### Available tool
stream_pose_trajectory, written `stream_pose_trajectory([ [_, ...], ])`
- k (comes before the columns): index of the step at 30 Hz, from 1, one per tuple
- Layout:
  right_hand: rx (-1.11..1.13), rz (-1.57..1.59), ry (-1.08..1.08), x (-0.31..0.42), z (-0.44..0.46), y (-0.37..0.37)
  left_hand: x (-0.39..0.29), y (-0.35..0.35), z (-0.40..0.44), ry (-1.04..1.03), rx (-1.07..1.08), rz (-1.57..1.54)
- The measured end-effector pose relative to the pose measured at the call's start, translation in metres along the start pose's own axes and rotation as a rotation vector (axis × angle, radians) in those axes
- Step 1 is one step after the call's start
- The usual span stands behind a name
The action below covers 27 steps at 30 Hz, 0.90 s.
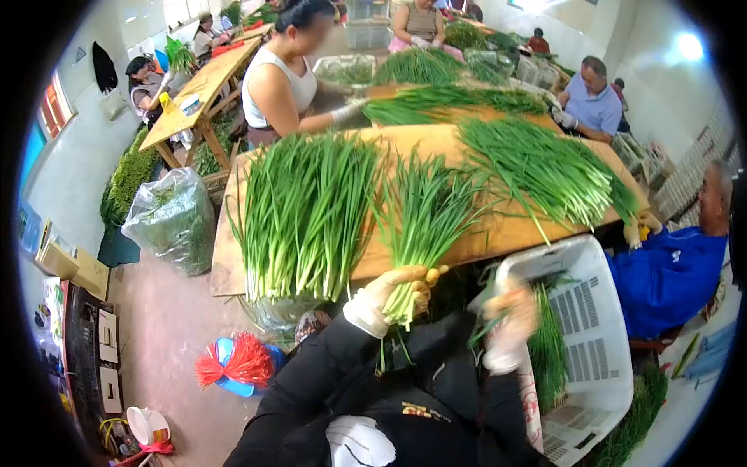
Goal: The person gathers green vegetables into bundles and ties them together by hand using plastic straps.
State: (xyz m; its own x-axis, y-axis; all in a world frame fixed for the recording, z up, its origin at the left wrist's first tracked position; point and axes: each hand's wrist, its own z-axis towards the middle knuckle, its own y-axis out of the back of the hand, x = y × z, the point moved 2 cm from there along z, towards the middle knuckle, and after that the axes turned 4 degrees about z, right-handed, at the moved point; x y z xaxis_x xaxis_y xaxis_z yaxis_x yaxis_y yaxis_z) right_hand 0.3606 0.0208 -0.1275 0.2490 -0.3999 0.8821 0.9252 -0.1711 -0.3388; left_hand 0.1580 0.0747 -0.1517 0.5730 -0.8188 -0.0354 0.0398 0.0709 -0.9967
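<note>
My left hand [387, 300], in a pale glove with yellowish fingertips, is closed around the lower stems of a bunch of garlic chives [428, 210]. The leaves fan out over the table edge, and the pale stem ends stick out below the fingers. My right hand [513, 327], also gloved, is smeared by motion beside the near rim of a white plastic crate [580, 311]. Some green blades show by its fingers; whether it grips them is unclear. More chives [549, 350] lie inside the crate, along its left side.
A wide pile of chives [307, 210] covers the table's left part; another pile [545, 167] lies to the right. A person in blue [669, 272] sits close on my right, and one in a white top [280, 86] stands across. Red ties [237, 360] rest on a blue stool.
</note>
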Motion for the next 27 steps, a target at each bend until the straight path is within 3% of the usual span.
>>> stream_pose_trajectory([
  [1, 0.046, -0.061, -0.321, -0.062, -0.023, 0.017, -0.004, -0.014, 0.006, -0.002, 0.031, 0.001],
  [2, 0.483, -0.798, -0.358, -0.068, -0.045, 0.002, -0.005, -0.031, 0.011, 0.019, 0.067, 0.057],
  [3, 0.903, -1.545, -0.341, -0.076, -0.060, -0.010, -0.002, -0.058, 0.014, -0.059, -0.062, 0.110],
  [5, 1.088, -1.242, -0.429, -0.086, -0.052, -0.011, -0.001, -0.067, 0.015, -0.011, -0.050, 0.169],
  [6, 1.038, -0.927, -0.349, -0.078, -0.042, -0.016, 0.006, -0.084, 0.009, -0.030, -0.103, 0.293],
  [7, 1.027, -0.235, -0.595, -0.066, -0.034, -0.019, 0.012, -0.084, 0.006, -0.012, -0.138, 0.302],
  [8, 1.055, -0.235, -0.569, -0.086, -0.028, -0.010, 0.016, -0.066, 0.005, 0.074, -0.071, 0.223],
  [9, 1.029, 0.250, -0.666, -0.120, -0.028, 0.006, 0.025, -0.069, -0.001, -0.005, -0.086, 0.284],
  [11, 0.715, 0.493, -0.787, -0.082, -0.016, -0.023, 0.042, -0.027, -0.002, 0.061, -0.119, 0.264],
  [13, 0.784, 0.689, -0.746, -0.046, -0.013, -0.062, 0.063, 0.012, -0.013, 0.128, -0.172, 0.253],
  [14, 0.750, 0.719, -0.864, -0.069, -0.015, -0.052, 0.071, 0.018, -0.021, 0.102, -0.264, 0.313],
  [15, 0.716, 0.865, -0.881, -0.070, -0.019, -0.057, 0.077, 0.031, -0.024, 0.102, -0.221, 0.277],
  [18, 0.462, 1.047, -0.864, -0.062, -0.002, -0.055, 0.090, 0.061, -0.039, 0.252, -0.272, 0.524],
  [20, 0.541, 0.928, -0.807, -0.046, 0.011, -0.060, 0.092, 0.061, -0.037, 0.147, -0.176, 0.719],
  [21, 0.581, 0.852, -0.790, -0.043, 0.019, -0.062, 0.084, 0.061, -0.029, 0.202, -0.241, 0.978],
  [23, 0.558, 0.519, -0.639, -0.033, 0.037, -0.064, 0.067, 0.051, -0.017, 0.081, -0.057, 1.049],
  [25, 0.524, 0.388, -0.530, -0.005, 0.054, -0.077, 0.039, 0.030, 0.004, 0.038, -0.059, 1.188],
  [27, 0.647, 0.345, -0.337, 0.028, 0.086, -0.097, 0.006, -0.006, 0.035, -0.009, -0.023, 1.578],
])
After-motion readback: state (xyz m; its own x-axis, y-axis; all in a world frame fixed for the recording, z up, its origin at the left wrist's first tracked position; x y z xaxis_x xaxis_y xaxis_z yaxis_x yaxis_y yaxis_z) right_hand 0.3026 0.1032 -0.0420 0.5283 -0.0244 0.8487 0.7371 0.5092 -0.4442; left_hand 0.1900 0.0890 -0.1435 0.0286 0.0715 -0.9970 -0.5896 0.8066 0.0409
